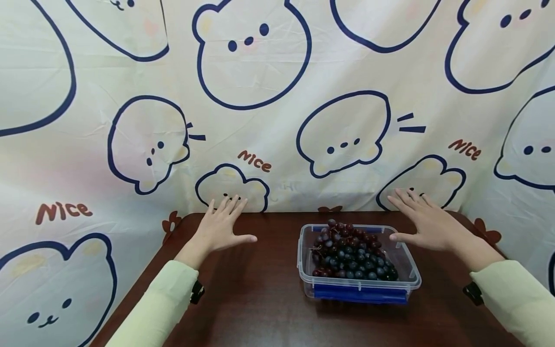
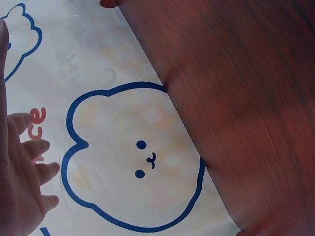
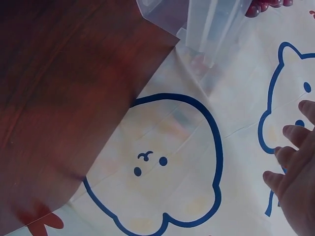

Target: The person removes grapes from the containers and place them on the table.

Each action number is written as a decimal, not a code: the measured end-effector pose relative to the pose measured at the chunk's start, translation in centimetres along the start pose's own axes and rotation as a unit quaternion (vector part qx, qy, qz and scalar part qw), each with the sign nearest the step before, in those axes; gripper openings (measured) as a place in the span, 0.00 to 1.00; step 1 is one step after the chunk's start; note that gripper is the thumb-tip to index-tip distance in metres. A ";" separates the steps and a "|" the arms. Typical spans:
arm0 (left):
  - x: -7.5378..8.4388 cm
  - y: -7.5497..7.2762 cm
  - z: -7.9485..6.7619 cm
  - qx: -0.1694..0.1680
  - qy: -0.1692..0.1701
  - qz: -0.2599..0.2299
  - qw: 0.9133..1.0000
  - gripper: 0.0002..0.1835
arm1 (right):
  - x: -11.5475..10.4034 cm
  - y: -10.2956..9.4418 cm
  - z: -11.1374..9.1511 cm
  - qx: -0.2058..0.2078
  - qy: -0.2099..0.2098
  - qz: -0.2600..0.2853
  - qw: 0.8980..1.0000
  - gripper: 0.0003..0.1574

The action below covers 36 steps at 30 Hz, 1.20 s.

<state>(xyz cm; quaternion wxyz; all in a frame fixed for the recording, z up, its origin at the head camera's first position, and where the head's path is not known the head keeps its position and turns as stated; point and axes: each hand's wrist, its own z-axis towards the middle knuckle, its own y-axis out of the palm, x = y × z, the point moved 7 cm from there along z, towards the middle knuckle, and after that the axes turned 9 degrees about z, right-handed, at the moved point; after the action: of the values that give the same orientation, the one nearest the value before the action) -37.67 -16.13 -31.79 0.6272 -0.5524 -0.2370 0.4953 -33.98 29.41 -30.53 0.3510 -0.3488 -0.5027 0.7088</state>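
Observation:
A clear plastic container (image 1: 360,285) with a blue clip on its front stands on the brown table, right of centre. Inside lies a heap of grapes (image 1: 351,255), dark red at the back and blue-black in front. My left hand (image 1: 217,229) is held over the table left of the container, fingers spread and thumb out, holding nothing. To the container's right, my right hand (image 1: 427,221) hovers with its fingers extended, the thumb overlapping the container's right rim in the head view. In the right wrist view, the container's corner (image 3: 211,24) shows at the top, apart from the fingers.
The brown table (image 1: 260,308) runs back to a pale cloth (image 1: 277,130) printed with blue-outlined bears, which hangs behind and on both sides. Dark wrist devices (image 1: 197,292) sit at both cuffs of the light green sleeves (image 1: 160,299).

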 end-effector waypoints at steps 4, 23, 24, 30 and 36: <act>0.1 0.1 -0.1 -0.001 0.002 0.001 1.000 0.57 | -0.2 0.0 -0.2 0.012 -0.016 -0.002 1.000 0.60; 0.4 0.0 -0.4 0.018 0.007 -0.008 1.000 0.55 | -0.4 2.4 -2.5 0.024 -0.036 0.030 0.999 0.53; 0.4 0.0 -0.4 0.022 0.009 -0.009 1.000 0.55 | -0.4 2.4 -2.6 0.028 -0.039 0.031 0.998 0.53; 1.0 -0.2 -0.4 0.049 0.023 -0.017 0.998 0.53 | -0.8 2.6 -3.5 0.053 -0.061 0.035 0.996 0.47; 1.7 -0.6 -0.2 0.080 0.038 -0.034 0.995 0.51 | -1.1 3.2 -4.4 0.068 -0.086 0.035 0.993 0.45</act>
<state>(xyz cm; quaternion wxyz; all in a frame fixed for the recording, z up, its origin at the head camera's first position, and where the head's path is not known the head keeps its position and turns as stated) -36.59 -14.72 -31.70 0.6946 -0.5106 -0.1909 0.4694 -30.14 29.69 -34.58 0.3045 -0.2795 -0.4692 0.7804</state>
